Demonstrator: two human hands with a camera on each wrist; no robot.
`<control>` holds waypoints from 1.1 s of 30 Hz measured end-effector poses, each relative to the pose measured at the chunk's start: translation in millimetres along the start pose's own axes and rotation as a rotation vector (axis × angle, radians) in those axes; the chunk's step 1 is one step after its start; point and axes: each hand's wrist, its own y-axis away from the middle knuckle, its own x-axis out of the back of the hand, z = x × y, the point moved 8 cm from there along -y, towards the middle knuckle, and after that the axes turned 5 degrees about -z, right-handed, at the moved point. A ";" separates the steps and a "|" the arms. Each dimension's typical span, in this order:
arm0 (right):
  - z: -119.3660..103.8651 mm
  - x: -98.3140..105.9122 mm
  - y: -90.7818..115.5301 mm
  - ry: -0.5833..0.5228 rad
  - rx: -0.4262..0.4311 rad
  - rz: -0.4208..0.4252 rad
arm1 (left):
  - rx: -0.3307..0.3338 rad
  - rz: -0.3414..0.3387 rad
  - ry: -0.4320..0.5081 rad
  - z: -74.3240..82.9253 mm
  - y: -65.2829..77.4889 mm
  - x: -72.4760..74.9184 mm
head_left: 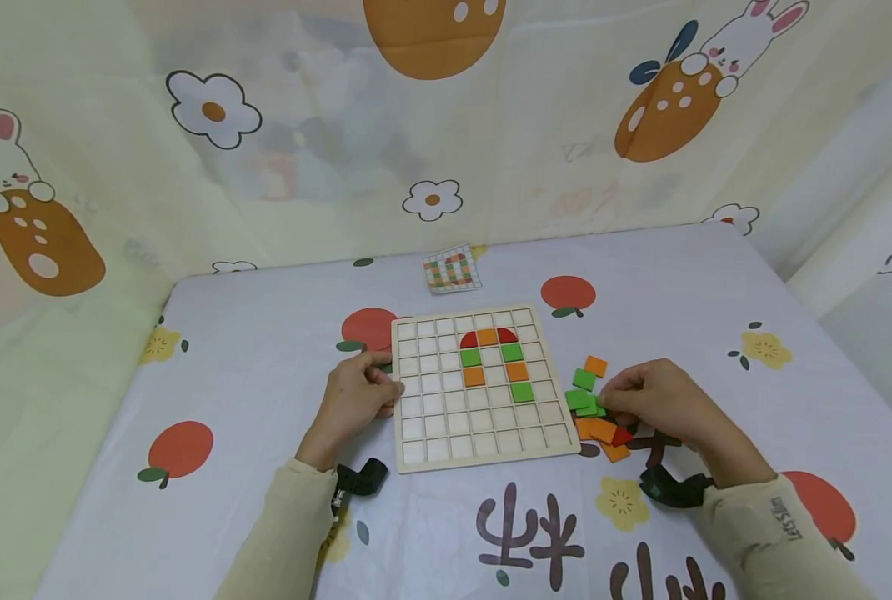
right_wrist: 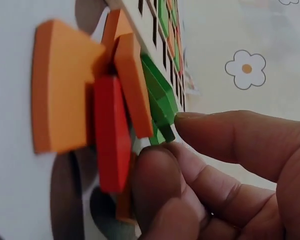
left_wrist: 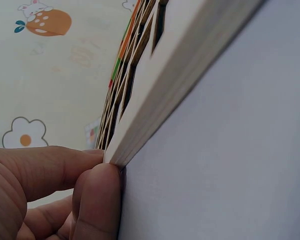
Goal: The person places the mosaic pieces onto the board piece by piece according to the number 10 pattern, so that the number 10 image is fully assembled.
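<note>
A light wooden grid board (head_left: 433, 404) lies flat on the table. In it sit red rounded tiles (head_left: 506, 335), orange tiles (head_left: 474, 377) and green tiles (head_left: 522, 392), forming an arch with a longer right side. My left hand (head_left: 354, 392) holds the board's left edge with thumb and index finger, seen closely against its wooden rim (left_wrist: 165, 95) in the left wrist view. To the right of the board, my right hand (head_left: 659, 400) pinches at a green tile (right_wrist: 160, 95) in a loose pile. Orange tiles (right_wrist: 64, 90) and a red tile (right_wrist: 112, 135) lie beside its fingertips.
Behind the board lies a small pattern card (head_left: 452, 269) with a coloured grid. A loose orange tile (head_left: 595, 366) tops the pile at the board's right. The printed tablecloth (head_left: 266, 350) covers the table, with a patterned curtain (head_left: 303, 183) behind.
</note>
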 end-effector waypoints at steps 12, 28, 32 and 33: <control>-3.3 -6.3 -3.8 0.000 0.023 0.006 | 0.004 0.001 -0.003 -0.3 -0.1 0.1; -3.5 7.2 2.1 -0.007 0.046 0.080 | 0.005 0.008 -0.010 1.8 -0.9 -0.3; -4.1 11.4 2.4 0.007 0.063 0.094 | 0.015 0.008 -0.018 0.8 0.0 -0.2; -4.5 12.3 2.4 0.010 0.065 0.096 | 0.016 0.008 -0.020 0.4 0.1 -0.2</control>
